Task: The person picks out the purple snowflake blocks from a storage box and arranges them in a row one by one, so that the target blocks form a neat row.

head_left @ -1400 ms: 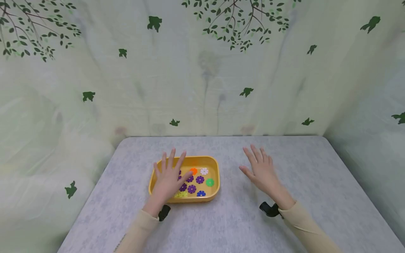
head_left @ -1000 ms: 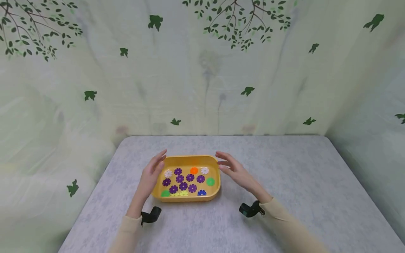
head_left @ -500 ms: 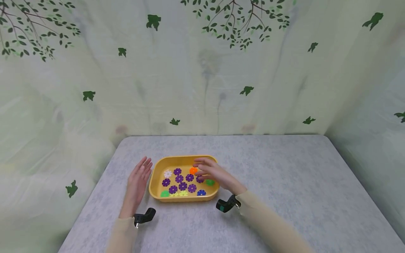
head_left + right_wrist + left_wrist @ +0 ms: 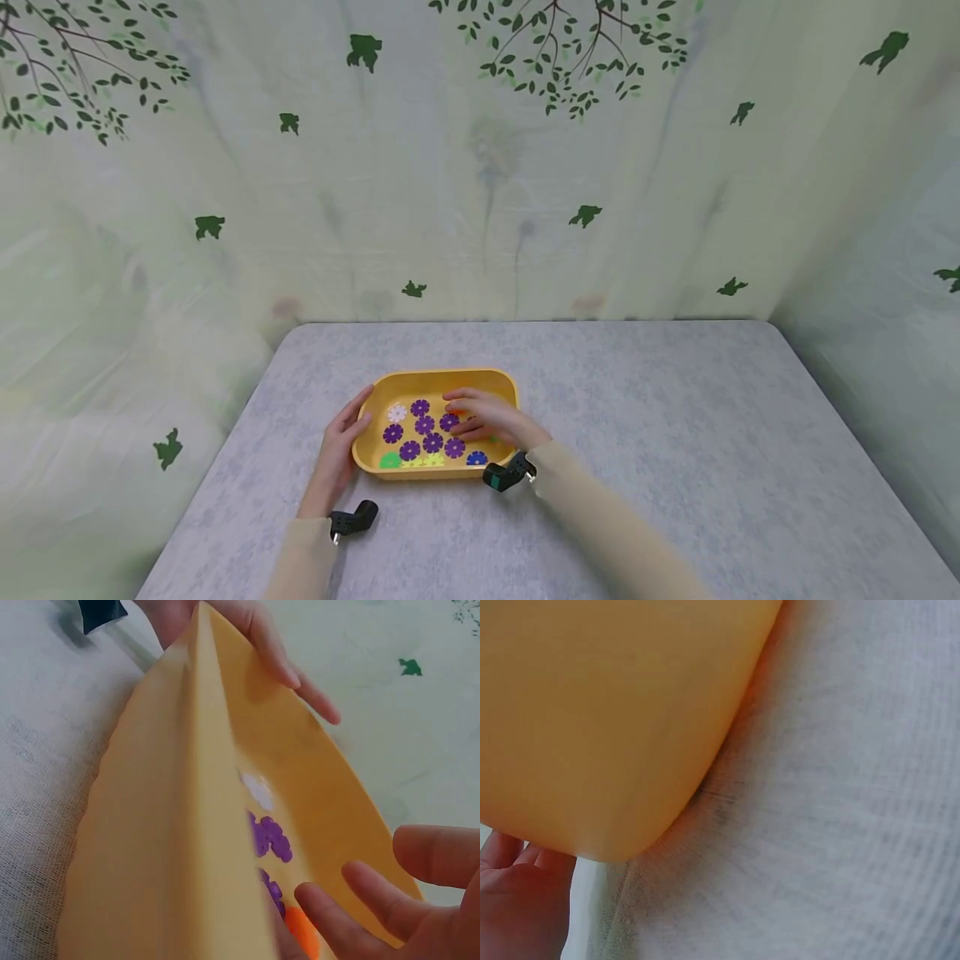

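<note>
Far left: the left hand [image 4: 341, 446] stands at the left end of the yellow tray [image 4: 420, 383]. Half a second ago it was just clear of that rim; now it is in contact, the thumb laid over the edge and fingers along the outer side, grasping the wall. The tray lies flat on the grey table [image 4: 675, 417] and shows no marked shift in position.

Inside the tray, left to right: a white piece [image 4: 397, 413], a green piece [image 4: 390, 460], several purple pieces [image 4: 432, 442], yellow pieces [image 4: 431, 460] along the near wall, an orange piece [image 4: 303, 936] and a blue piece [image 4: 477, 458]. No piece is seen to have left its place.

Right: the right hand [image 4: 487, 419] has come further left and lower into the tray, hiding the pieces at its right end. Its fingers are spread and loosely bent, with nothing seen in their grasp; a fingertip is close to the orange piece, and contact cannot be confirmed.

Assessment: the left hand now appears to steady the tray while the right is placed among the pieces; no pick-up is evident yet.
</note>
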### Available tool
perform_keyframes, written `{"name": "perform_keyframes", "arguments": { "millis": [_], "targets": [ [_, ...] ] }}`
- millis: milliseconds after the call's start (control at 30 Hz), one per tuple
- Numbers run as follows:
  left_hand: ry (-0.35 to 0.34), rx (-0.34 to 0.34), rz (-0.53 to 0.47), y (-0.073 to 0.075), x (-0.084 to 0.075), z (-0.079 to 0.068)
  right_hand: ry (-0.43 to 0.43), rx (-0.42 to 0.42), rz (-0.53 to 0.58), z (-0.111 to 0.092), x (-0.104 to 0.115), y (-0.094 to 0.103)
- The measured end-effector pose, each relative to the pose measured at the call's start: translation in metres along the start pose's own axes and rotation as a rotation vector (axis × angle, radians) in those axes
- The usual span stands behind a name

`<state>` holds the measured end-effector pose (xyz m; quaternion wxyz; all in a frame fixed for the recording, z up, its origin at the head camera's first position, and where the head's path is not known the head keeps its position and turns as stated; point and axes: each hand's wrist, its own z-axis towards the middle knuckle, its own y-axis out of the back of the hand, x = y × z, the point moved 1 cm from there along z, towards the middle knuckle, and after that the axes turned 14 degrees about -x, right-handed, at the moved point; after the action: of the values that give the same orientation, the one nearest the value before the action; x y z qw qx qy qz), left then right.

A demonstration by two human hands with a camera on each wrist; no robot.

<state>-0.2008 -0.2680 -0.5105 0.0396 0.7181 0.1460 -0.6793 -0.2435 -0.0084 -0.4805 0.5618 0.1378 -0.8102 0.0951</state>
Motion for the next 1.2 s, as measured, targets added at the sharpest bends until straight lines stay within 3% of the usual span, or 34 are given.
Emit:
{"name": "perform_keyframes", "arguments": {
  "millis": [333,733,967,1200],
  "targets": [
    [0.013,-0.003,-0.006,-0.001,0.001,-0.001,0.037,0.015,-0.2,0.003,0.005,-0.01],
    [-0.002,0.01,0.026,-0.001,0.002,-0.002,0.076,-0.025,-0.343,0.006,0.001,-0.012],
    [0.012,-0.002,0.034,-0.001,0.001,-0.003,0.154,-0.071,-0.247,-0.004,0.012,-0.001],
    [0.009,-0.006,0.042,-0.002,0.001,-0.003,0.239,-0.118,-0.199,-0.014,0.024,0.036]
  ]
}}
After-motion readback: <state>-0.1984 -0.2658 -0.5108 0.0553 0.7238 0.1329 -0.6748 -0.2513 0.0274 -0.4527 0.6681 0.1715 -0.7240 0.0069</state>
